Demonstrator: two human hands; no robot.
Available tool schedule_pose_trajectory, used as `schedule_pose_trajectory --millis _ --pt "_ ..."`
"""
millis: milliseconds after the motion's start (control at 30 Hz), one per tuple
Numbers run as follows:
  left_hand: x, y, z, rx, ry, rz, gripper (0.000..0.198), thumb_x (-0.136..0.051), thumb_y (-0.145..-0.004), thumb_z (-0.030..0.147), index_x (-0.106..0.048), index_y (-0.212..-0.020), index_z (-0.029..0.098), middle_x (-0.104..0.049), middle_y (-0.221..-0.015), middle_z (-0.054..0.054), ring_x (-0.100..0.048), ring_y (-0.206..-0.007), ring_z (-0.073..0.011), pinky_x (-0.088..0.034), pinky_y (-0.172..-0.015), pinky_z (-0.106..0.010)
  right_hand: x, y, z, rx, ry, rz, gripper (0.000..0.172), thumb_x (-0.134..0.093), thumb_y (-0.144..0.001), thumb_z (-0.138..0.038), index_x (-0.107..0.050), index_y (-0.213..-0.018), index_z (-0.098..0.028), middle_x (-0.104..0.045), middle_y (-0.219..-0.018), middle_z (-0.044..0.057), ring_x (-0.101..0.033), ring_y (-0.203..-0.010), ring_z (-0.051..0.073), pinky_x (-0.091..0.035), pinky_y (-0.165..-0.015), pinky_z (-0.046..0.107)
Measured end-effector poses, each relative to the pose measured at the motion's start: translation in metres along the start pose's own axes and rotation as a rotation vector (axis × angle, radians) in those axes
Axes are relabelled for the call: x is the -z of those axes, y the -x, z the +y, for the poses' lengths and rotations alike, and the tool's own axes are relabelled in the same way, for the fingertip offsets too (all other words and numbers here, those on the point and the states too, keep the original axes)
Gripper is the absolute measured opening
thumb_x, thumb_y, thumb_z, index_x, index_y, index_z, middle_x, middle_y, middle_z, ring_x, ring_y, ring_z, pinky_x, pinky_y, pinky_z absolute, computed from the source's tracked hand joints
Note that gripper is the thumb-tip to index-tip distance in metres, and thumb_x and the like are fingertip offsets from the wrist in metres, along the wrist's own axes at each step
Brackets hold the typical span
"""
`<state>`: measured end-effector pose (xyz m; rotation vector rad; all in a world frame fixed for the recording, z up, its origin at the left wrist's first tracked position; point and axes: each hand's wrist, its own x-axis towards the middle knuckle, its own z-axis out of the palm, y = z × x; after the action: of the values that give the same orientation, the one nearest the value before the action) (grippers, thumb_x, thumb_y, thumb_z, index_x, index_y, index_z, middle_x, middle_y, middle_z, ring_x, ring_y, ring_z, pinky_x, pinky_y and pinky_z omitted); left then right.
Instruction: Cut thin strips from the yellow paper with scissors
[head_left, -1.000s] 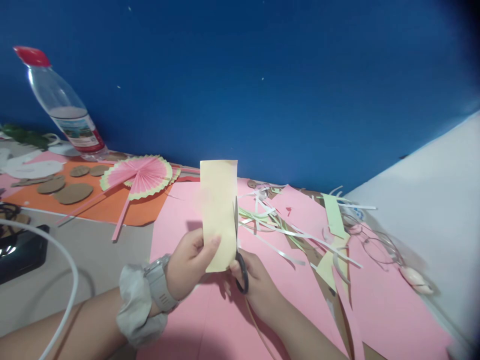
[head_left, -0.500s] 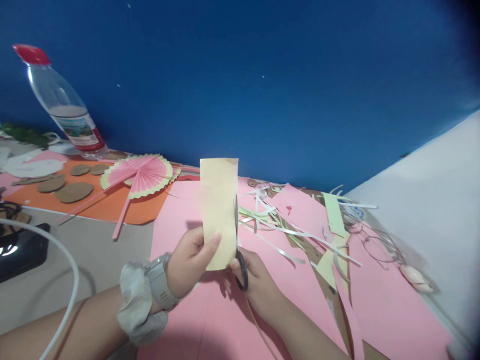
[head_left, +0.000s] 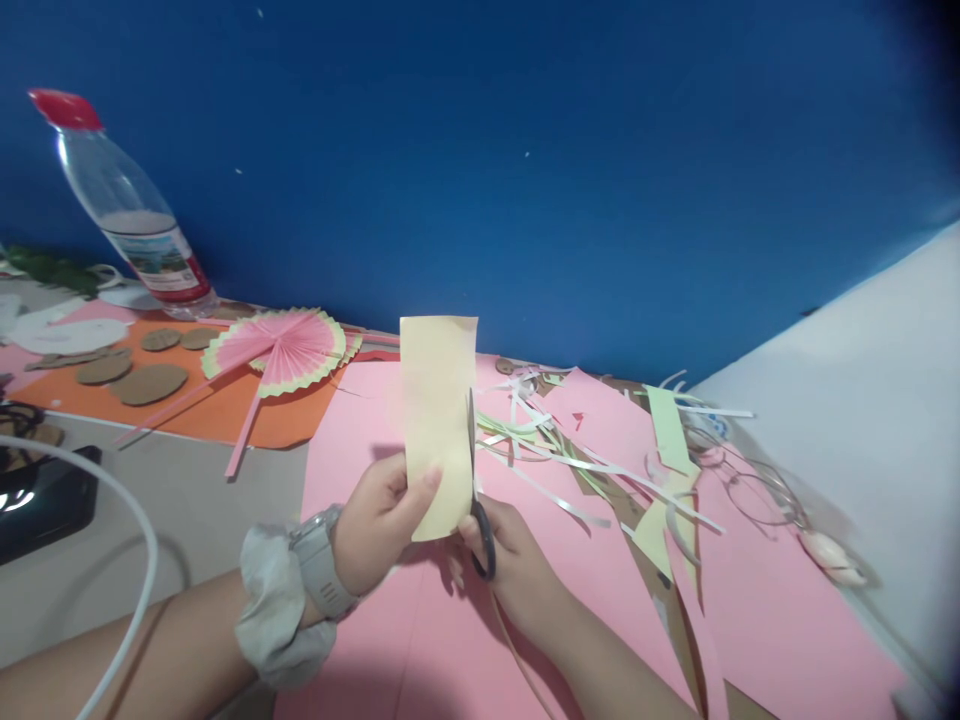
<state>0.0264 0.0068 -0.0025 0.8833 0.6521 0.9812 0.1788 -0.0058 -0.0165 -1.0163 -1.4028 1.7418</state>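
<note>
My left hand pinches a pale yellow paper rectangle near its lower left, thumb on the front. The paper stands roughly upright above pink paper sheets. My right hand is closed on black-handled scissors, whose blades point up along the paper's right edge. Part of the blades is hard to make out against that edge. To the right of the scissors lie thin white and green paper strips.
A water bottle, a pink and green folded fan and brown discs are at the left. A white cable crosses the lower left. Glasses and a white computer mouse lie right. A blue wall rises behind.
</note>
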Motion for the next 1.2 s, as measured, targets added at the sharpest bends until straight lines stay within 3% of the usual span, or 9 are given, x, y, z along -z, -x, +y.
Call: schedule_pose_trajectory --millis 400,533,733,833,967,1100,1200 --pt "0.002 -0.001 0.001 -0.019 -0.037 -0.031 0.033 -0.051 -0.091 0.044 -0.062 -0.080 0.015 -0.070 -0.066 -0.005 -0.068 -0.046 -0.0207 -0.057 -0.039 -0.032 -0.001 0.000 -0.004 0.053 0.019 -0.004 0.044 -0.050 -0.089 -0.059 -0.050 -0.073 -0.018 -0.047 -0.056 -0.003 -0.047 -0.047 0.012 -0.041 -0.047 0.025" --pt "0.005 -0.002 -0.001 -0.036 -0.176 0.007 0.035 -0.050 -0.090 0.046 -0.061 -0.081 0.014 -0.068 -0.066 -0.005 -0.066 -0.047 -0.0198 -0.056 -0.041 -0.031 -0.003 0.001 -0.015 0.087 0.041 0.018 0.049 -0.049 -0.085 -0.065 -0.040 -0.066 -0.021 -0.042 -0.056 -0.004 -0.039 -0.047 0.011 -0.036 -0.045 0.025" --pt "0.006 -0.003 -0.001 -0.195 -0.450 0.062 0.039 -0.049 -0.091 0.043 -0.064 -0.073 0.012 -0.061 -0.067 -0.003 -0.055 -0.059 -0.0126 -0.046 -0.052 -0.022 0.000 0.001 -0.020 0.137 0.132 0.046 0.054 -0.046 -0.083 -0.070 -0.035 -0.062 -0.022 -0.026 -0.059 -0.006 -0.024 -0.053 0.011 -0.030 -0.053 0.027" --pt "0.005 -0.003 0.000 -0.176 -0.459 0.038 0.038 -0.049 -0.091 0.043 -0.065 -0.077 0.011 -0.060 -0.069 -0.002 -0.051 -0.061 -0.0121 -0.044 -0.053 -0.022 0.001 0.001 -0.020 0.160 0.141 0.049 0.055 -0.045 -0.085 -0.070 -0.031 -0.059 -0.023 -0.022 -0.057 -0.006 -0.020 -0.053 0.012 -0.030 -0.054 0.028" --pt "0.005 -0.003 -0.002 -0.142 -0.417 0.019 0.039 -0.050 -0.091 0.044 -0.065 -0.075 0.012 -0.057 -0.066 -0.001 -0.048 -0.058 -0.0112 -0.042 -0.053 -0.022 0.001 0.001 -0.018 0.179 0.112 0.061 0.058 -0.045 -0.085 -0.069 -0.025 -0.054 -0.023 -0.022 -0.056 -0.006 -0.025 -0.054 0.012 -0.031 -0.054 0.029" --pt "0.008 -0.003 -0.004 -0.092 -0.361 -0.028 0.039 -0.051 -0.090 0.046 -0.067 -0.081 0.012 -0.060 -0.069 -0.002 -0.052 -0.061 -0.0128 -0.044 -0.056 -0.023 0.000 0.001 -0.022 0.156 0.108 0.048 0.054 -0.046 -0.086 -0.067 -0.048 -0.060 -0.020 -0.040 -0.061 -0.001 -0.039 -0.059 0.015 -0.037 -0.057 0.030" --pt "0.010 -0.005 -0.002 -0.153 -0.320 0.009 0.039 -0.054 -0.087 0.050 -0.068 -0.090 0.013 -0.061 -0.072 -0.002 -0.054 -0.063 -0.0138 -0.045 -0.056 -0.023 0.000 0.001 -0.026 0.137 0.098 0.023 0.049 -0.048 -0.087 -0.064 -0.060 -0.074 -0.018 -0.048 -0.065 0.001 -0.048 -0.067 0.019 -0.043 -0.065 0.032"
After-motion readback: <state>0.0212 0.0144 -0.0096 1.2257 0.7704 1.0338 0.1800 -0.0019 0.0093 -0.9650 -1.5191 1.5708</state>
